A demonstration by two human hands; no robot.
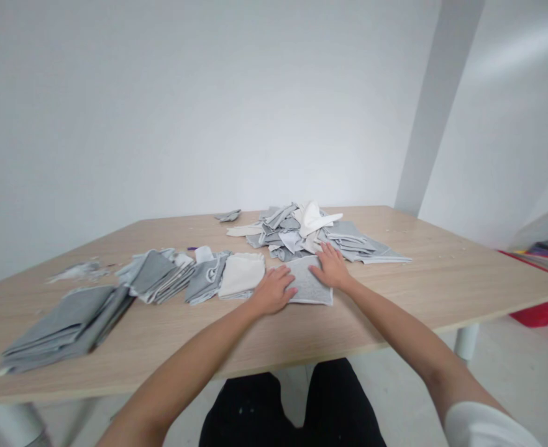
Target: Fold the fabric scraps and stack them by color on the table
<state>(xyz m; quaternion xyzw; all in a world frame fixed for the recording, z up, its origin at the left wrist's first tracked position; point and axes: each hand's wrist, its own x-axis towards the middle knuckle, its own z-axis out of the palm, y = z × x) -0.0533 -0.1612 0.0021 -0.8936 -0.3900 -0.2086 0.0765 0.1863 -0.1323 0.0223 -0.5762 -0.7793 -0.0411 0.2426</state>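
A light grey piece of fabric (309, 282) lies flat on the wooden table in front of me. On its left edge rests my left hand (274, 290), palm down with the fingers spread. My right hand (330, 267) lies on the far right part of the same piece, its fingers stretched out too. Just left of my left hand is a stack with a cream cloth (242, 274) on top. Beyond my right hand rises a loose heap of grey and white fabric pieces (292, 226).
More fabric stacks line the left: a grey one with a white loop (207, 278), a mixed one (157, 276) and a large folded grey pile (64, 329). White scraps (79, 271) lie behind them. A small grey piece (228, 215) sits near the wall (209, 112).
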